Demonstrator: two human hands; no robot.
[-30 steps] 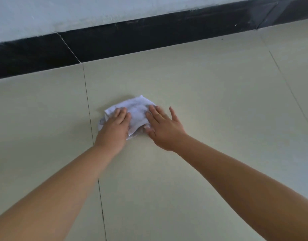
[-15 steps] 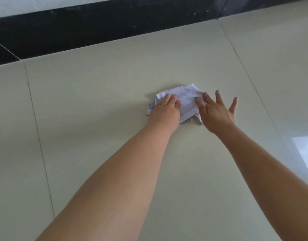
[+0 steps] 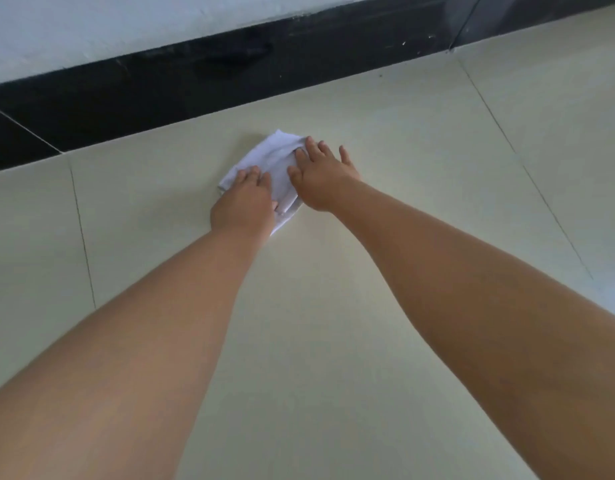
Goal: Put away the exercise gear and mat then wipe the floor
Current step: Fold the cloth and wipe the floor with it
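Hands (image 3: 282, 192) on cloth (image 3: 275, 161) on floor (image 3: 334, 306)

Count: 1 white cloth (image 3: 269, 157), 2 hands on it: left hand (image 3: 243, 206), right hand (image 3: 321, 178). 2 bare forearms. 1 black skirting strip (image 3: 209, 84), 1 white wall (image 3: 91, 26), at least 4 floor tiles (image 3: 385, 140) visible.

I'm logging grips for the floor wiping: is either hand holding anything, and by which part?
Neither grips. Both press the white cloth flat on the floor: left hand on its near-left part, right hand on its right edge.
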